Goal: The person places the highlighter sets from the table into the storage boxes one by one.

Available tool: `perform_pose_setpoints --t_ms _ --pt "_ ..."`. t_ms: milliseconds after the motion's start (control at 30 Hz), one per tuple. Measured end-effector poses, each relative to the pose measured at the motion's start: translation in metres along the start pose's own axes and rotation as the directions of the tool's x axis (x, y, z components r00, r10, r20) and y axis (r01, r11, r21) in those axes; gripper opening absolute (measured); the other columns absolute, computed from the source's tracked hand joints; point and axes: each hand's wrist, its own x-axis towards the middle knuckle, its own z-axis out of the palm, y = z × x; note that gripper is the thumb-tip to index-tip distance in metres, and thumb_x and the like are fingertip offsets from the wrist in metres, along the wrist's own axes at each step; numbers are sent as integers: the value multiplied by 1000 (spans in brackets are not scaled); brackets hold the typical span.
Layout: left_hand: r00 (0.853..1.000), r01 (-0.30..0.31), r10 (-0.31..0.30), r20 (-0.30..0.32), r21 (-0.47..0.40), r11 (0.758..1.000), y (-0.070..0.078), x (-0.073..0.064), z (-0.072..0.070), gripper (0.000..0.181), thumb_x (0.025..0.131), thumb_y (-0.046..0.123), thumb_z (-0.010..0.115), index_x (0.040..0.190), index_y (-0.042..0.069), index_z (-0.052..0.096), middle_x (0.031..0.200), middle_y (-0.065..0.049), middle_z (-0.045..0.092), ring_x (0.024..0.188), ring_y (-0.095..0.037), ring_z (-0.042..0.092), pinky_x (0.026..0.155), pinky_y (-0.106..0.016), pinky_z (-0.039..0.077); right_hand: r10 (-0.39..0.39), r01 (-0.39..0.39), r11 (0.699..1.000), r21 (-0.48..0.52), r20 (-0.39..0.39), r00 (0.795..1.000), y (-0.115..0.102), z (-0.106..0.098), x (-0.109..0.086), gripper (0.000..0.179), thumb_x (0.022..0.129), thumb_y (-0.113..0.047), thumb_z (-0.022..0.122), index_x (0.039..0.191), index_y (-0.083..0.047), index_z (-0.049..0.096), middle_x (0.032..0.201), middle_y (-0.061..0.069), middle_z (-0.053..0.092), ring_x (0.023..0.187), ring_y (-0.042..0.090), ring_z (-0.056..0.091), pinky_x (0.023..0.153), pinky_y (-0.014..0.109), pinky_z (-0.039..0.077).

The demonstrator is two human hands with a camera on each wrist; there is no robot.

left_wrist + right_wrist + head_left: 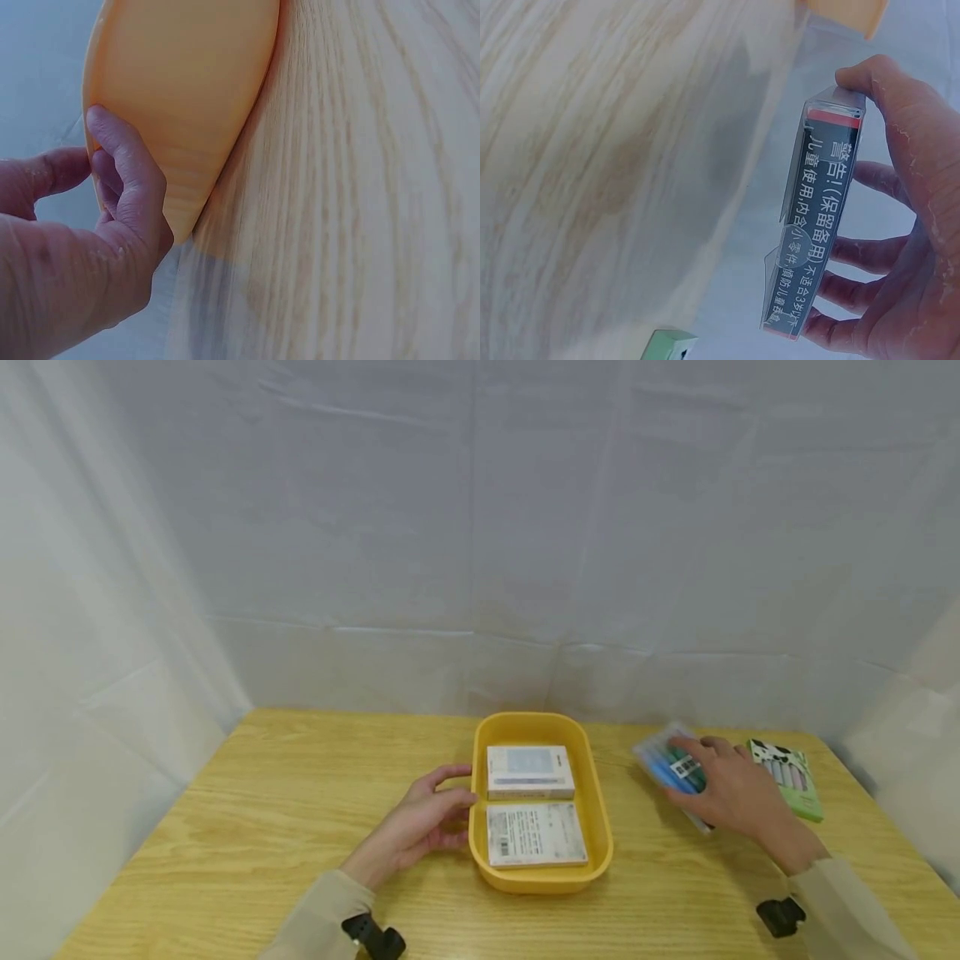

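My left hand (pixel 423 822) is at the left side of a yellow plastic tray (pixel 600 827); in the left wrist view its fingers (pixel 135 161) are curled against the tray wall (pixel 195 82), the thumb at the rim. Inside the tray lie two flat white boxes, one at the back (pixel 528 770) and one with a barcode in front (pixel 536 835). To the right, my right hand (pixel 738 789) grips a clear plastic pack of blue and green pens (pixel 663 768) between thumb and fingers. Its dark printed edge (pixel 810 225) faces the right wrist camera, with the pack tilted above the table.
A green box of pastel pens (pixel 802 802) with a cow-spot pattern lies at the right, partly behind my right hand. The wooden table (pixel 300 793) backs onto a white sheet (pixel 420 668), with more sheeting at both sides.
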Motion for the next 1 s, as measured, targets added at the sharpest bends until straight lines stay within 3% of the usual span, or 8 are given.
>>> perform_pose_setpoints --t_ms 333,1000 --pt "1000 -1 1 -11 4 1000 0 -1 1 55 97 15 61 149 11 42 112 -14 67 83 -16 64 63 -26 57 7 -7 1000 -19 -22 1000 -17 -10 -1 72 83 -54 77 141 -19 56 136 30 56 106 54 59 67 60 53" --pt "1000 1 -1 0 -4 1000 0 -1 1 56 97 14 61 149 11 42 108 -12 67 82 -15 63 63 -26 56 -71 67 997 -40 -91 993 -53 -29 -4 72 80 -56 77 140 -22 57 136 23 55 105 48 59 71 56 50"
